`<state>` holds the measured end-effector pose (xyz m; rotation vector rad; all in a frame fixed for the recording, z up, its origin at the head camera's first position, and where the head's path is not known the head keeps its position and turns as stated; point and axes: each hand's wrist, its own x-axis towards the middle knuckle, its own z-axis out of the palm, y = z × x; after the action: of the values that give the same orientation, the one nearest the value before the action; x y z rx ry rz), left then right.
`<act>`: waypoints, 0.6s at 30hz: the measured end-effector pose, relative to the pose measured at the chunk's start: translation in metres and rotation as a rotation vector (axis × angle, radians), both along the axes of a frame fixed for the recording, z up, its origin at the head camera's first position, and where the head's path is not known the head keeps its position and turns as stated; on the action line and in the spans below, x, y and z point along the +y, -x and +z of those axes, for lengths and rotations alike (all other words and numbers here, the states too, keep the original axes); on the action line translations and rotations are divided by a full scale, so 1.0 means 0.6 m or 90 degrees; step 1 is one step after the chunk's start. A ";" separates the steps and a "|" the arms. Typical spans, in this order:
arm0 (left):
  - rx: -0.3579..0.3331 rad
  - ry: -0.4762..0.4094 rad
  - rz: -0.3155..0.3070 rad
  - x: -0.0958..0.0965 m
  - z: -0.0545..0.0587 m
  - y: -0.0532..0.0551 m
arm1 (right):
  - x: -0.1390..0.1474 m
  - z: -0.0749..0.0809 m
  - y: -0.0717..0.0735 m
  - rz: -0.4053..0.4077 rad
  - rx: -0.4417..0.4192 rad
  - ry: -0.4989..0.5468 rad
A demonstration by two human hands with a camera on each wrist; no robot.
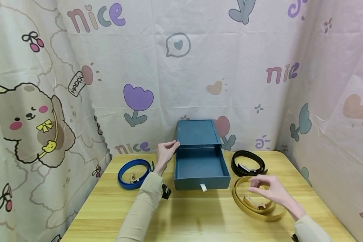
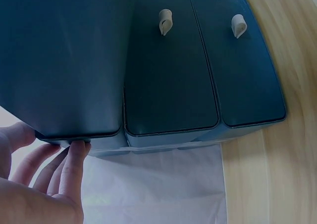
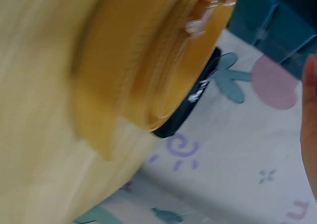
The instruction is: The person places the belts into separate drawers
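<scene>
A dark blue-green drawer box stands at the back of the table with its top drawer pulled out; no contents show in that drawer. My left hand grips the box's upper left front corner; in the left wrist view, the left hand has its thumb and fingers either side of the edge. Over a coiled yellow belt hovers my right hand, thumb and fingers apart, holding nothing. That yellow belt fills much of the right wrist view, its metal buckle inside the coil.
A coiled blue belt lies to the left of the box, and a coiled black belt to its right, behind the yellow one. Two closed lower drawers carry white pull tabs. A patterned curtain hangs behind the wooden table.
</scene>
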<state>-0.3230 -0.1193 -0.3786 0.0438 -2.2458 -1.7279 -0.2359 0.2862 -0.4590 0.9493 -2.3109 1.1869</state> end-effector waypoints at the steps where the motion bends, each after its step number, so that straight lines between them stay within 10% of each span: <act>1: -0.002 0.000 0.001 0.000 0.000 0.000 | 0.006 -0.006 -0.002 0.002 -0.025 -0.011; 18: -0.001 0.003 0.006 0.001 -0.001 0.001 | 0.090 -0.083 -0.011 0.068 -0.159 -0.163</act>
<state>-0.3235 -0.1189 -0.3791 0.0547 -2.2482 -1.7180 -0.2294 0.3402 -0.5087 1.0779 -2.6910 1.1229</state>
